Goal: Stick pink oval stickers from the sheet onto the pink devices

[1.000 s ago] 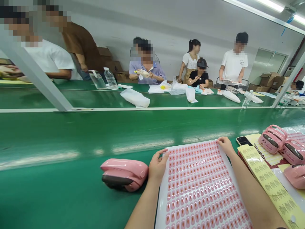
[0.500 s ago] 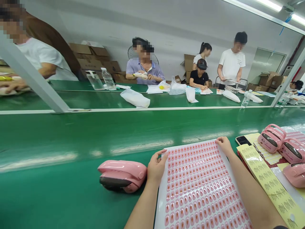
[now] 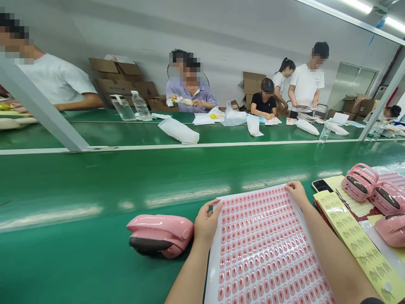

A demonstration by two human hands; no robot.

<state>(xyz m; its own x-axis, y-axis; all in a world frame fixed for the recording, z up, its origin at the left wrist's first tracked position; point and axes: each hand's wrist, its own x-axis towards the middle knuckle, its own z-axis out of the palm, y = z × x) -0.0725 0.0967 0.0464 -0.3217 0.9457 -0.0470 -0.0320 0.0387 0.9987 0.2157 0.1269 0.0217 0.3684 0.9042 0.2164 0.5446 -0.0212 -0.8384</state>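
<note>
The person's left hand [image 3: 207,223] and right hand [image 3: 296,194] both stay on a long white backing sheet printed with rows of small pink oval stickers [image 3: 268,253], which lies on a green conveyor belt [image 3: 95,194]. The left hand is narrowly closed, its fingers curled on the sheet's left edge. The right hand holds the far right edge with bunched fingertips. Neither hand's grip has visibly changed from the earlier frame.

A glossy pink plastic device [image 3: 160,235] lies just left of the left hand, sitting slightly further left in view than before. To the right, a yellow strip of printed labels [image 3: 354,238] lies beside the sheet, near a black smartphone [image 3: 320,185] and a cluster of matching pink devices [image 3: 359,182].

Across the far belt, a seated co-worker in a lilac polo shirt [image 3: 190,90] holds a pale item. A co-worker with a ponytail and white top [image 3: 280,82] has moved right and now stands just beside a standing co-worker in a white T-shirt [image 3: 306,86]. The brown-shirted figure from earlier has gone from view.
</note>
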